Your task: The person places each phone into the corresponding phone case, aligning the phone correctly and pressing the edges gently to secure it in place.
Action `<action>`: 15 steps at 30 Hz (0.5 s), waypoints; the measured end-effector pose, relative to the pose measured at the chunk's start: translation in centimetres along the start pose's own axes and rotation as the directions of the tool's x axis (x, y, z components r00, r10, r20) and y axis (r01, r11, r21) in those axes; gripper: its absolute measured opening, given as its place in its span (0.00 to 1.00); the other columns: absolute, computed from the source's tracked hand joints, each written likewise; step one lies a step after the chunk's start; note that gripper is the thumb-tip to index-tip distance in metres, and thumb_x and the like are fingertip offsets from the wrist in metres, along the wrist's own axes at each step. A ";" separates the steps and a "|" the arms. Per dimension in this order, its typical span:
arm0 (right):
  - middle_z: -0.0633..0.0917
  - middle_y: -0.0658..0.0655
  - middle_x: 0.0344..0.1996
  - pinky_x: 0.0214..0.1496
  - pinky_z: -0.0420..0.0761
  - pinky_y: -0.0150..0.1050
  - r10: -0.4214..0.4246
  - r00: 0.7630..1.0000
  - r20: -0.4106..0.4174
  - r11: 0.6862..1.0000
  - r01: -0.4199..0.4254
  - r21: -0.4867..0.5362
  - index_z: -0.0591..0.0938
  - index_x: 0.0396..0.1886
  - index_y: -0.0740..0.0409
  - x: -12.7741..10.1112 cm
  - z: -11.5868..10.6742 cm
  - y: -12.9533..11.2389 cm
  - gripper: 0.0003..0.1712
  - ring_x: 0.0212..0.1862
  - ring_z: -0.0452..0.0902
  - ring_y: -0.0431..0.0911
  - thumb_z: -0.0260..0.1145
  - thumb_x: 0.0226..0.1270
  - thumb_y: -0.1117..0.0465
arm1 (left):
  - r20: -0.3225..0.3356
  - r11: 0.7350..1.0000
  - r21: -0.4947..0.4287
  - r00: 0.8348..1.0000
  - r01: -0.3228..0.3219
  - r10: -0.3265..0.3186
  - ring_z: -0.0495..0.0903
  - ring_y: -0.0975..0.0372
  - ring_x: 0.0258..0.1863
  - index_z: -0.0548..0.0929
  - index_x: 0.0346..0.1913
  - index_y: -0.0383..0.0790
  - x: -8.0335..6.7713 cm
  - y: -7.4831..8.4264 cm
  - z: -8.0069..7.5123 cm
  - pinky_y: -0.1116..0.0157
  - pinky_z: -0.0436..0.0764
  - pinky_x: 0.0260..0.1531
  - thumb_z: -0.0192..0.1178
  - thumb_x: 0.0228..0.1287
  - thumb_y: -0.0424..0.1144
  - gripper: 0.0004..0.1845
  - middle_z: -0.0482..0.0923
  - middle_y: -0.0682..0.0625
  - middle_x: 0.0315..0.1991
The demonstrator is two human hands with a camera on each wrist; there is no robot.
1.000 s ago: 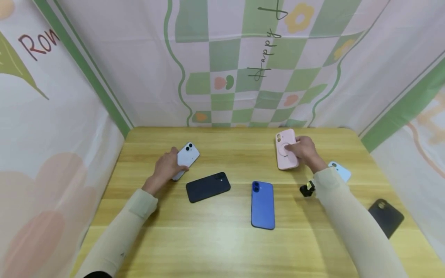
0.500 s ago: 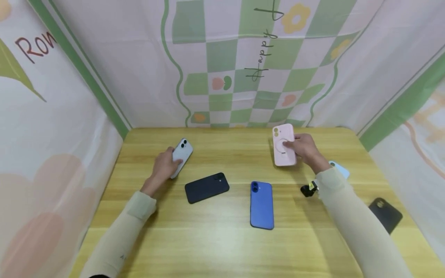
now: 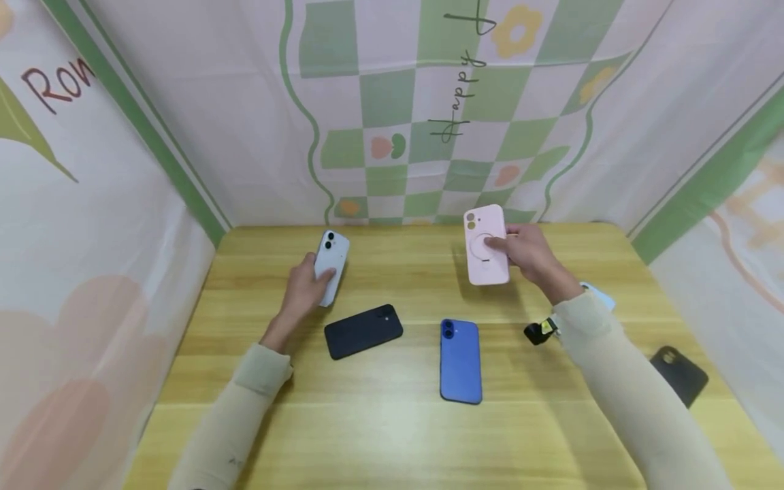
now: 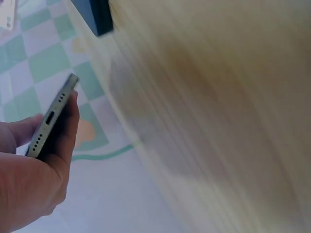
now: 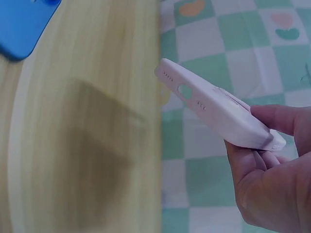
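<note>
While the left hand [image 3: 306, 289] grips a white phone [image 3: 331, 262] lifted off the table [image 3: 392, 435], the right hand [image 3: 529, 255] pinches a raised pink case [image 3: 486, 245].

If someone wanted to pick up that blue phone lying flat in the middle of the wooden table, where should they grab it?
Probably by its two long edges, coming straight down from above. The blue phone lies flat, camera side up, on the wooden table, so only its thin sides offer a pinch. Bare table shows along both long edges; the black phone case lies clear to its left.
</note>
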State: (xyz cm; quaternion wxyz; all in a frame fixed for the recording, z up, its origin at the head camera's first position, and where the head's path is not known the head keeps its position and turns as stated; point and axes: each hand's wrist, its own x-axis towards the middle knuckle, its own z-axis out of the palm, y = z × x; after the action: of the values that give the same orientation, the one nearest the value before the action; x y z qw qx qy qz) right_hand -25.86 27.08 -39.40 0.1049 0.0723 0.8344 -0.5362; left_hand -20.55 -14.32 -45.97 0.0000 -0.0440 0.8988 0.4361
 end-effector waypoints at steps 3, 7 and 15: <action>0.88 0.57 0.41 0.42 0.91 0.36 -0.023 1.000 0.010 1.000 0.023 0.006 0.76 0.66 0.77 -0.5 0.6 -1.1 0.27 0.34 0.88 0.39 0.68 0.76 0.63 | 0.007 0.998 -0.057 1.000 0.016 -0.016 0.85 0.45 0.46 0.72 0.68 0.26 -0.3 0.5 0.4 0.54 0.89 0.42 0.60 0.80 0.40 0.24 0.82 0.30 0.53; 0.88 0.51 0.35 0.41 0.91 0.35 -0.051 0.998 0.022 0.999 0.051 0.019 0.76 0.65 0.77 -1.1 1.3 -2.5 0.27 0.33 0.88 0.38 0.69 0.76 0.63 | 0.042 0.985 -0.163 0.998 0.052 -0.046 0.83 0.46 0.49 0.72 0.69 0.28 -0.5 1.2 0.9 0.53 0.87 0.48 0.59 0.81 0.41 0.24 0.82 0.33 0.54; 0.89 0.47 0.31 0.41 0.91 0.36 -0.096 0.993 0.070 0.993 0.091 0.076 0.77 0.62 0.79 -2.3 3.0 -4.9 0.26 0.33 0.89 0.39 0.70 0.74 0.65 | 0.128 0.925 -0.367 0.990 0.099 -0.055 0.85 0.47 0.48 0.72 0.70 0.31 -1.2 3.0 1.8 0.57 0.88 0.44 0.50 0.86 0.42 0.22 0.81 0.34 0.54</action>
State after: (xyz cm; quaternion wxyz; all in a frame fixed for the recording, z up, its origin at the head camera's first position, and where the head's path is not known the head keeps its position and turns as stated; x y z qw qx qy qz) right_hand -24.49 22.33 -35.74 0.1078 0.0171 0.8124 -0.5728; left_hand -19.66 -10.98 -44.68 0.0605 -0.0532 0.7958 0.6002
